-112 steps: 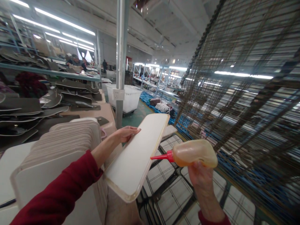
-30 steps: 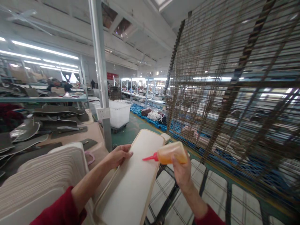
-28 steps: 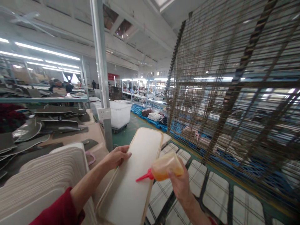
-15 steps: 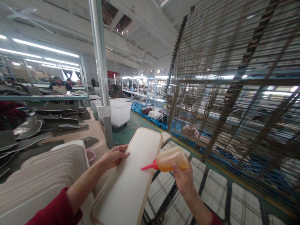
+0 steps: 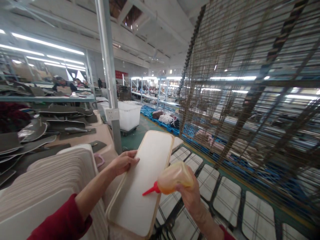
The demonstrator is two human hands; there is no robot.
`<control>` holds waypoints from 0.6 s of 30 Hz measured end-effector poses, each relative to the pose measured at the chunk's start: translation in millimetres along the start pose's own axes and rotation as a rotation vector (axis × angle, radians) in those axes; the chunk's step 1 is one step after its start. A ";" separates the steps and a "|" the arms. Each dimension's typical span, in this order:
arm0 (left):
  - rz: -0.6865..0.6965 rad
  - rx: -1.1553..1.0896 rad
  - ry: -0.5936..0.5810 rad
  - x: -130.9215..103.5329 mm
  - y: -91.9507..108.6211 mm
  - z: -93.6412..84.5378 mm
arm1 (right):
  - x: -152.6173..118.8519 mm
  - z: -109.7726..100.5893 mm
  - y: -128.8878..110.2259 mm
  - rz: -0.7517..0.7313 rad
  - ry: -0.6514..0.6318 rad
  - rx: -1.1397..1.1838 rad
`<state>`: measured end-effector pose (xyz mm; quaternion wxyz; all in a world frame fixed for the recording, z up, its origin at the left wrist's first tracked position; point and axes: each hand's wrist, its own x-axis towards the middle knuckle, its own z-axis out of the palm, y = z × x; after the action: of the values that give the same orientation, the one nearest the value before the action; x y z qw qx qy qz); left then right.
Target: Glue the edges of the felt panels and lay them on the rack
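My left hand (image 5: 125, 162) grips the left edge of a long white panel (image 5: 145, 173) with rounded corners and a tan rim, thumb on its face. The panel is tilted up in front of me. In my right hand (image 5: 188, 193) is a squeeze bottle (image 5: 173, 178) of amber liquid, lying almost sideways. Its red nozzle (image 5: 151, 189) points left and down over the lower half of the panel; whether the tip touches the surface I cannot tell.
At left stands a thick stack of similar panels (image 5: 57, 180). More white panels (image 5: 227, 196) lie in rows on a dark rack at right, below a raised wire mesh (image 5: 225, 83). A metal post (image 5: 108, 66) and white bin (image 5: 128, 115) stand ahead. Grey pieces (image 5: 65, 125) cover the left table.
The bottle has moved down and left across the panel, its nozzle now nearer the lower end. My left hand keeps its hold on the edge. The view has shifted slightly.
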<state>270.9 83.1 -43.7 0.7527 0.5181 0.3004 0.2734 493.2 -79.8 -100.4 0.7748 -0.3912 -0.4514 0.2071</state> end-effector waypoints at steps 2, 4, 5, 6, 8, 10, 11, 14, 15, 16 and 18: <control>0.013 0.005 0.005 0.7 -0.5 -0.1 | 0.5 4.6 -3.4 0.015 -0.039 0.020; 0.011 0.013 -0.011 1.0 0.4 3.3 | 21.8 9.0 -8.8 -0.055 0.094 0.027; 0.004 0.017 -0.024 1.3 1.0 5.8 | 35.8 10.9 -11.1 -0.107 0.180 0.020; 0.000 0.020 -0.038 1.8 1.4 8.4 | 48.4 12.7 -12.9 -0.146 0.246 0.007; -0.003 0.018 -0.056 3.8 0.9 12.0 | 60.1 16.2 -14.7 -0.161 0.283 -0.032; -0.015 0.020 -0.057 7.3 -1.3 12.2 | 47.3 19.9 -15.1 -0.096 0.196 -0.058; -0.026 0.024 -0.052 9.7 -2.9 11.1 | 33.6 21.5 -15.0 -0.044 0.121 -0.062; -0.041 0.031 -0.014 18.6 -7.2 6.5 | -7.7 22.4 -15.0 0.117 -0.169 -0.008; -0.045 0.030 0.008 22.0 -8.2 6.0 | -13.6 21.1 -15.3 0.126 -0.182 0.003; -0.051 0.028 0.030 25.7 -9.1 6.4 | -13.6 19.0 -15.6 0.110 -0.142 0.011; -0.074 0.031 0.067 33.6 -11.4 10.6 | 1.5 12.1 -15.6 0.020 0.060 0.017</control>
<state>302.4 97.3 -57.1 0.7435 0.5090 0.3487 0.2579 483.1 -83.2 -83.7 0.7891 -0.3954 -0.4221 0.2069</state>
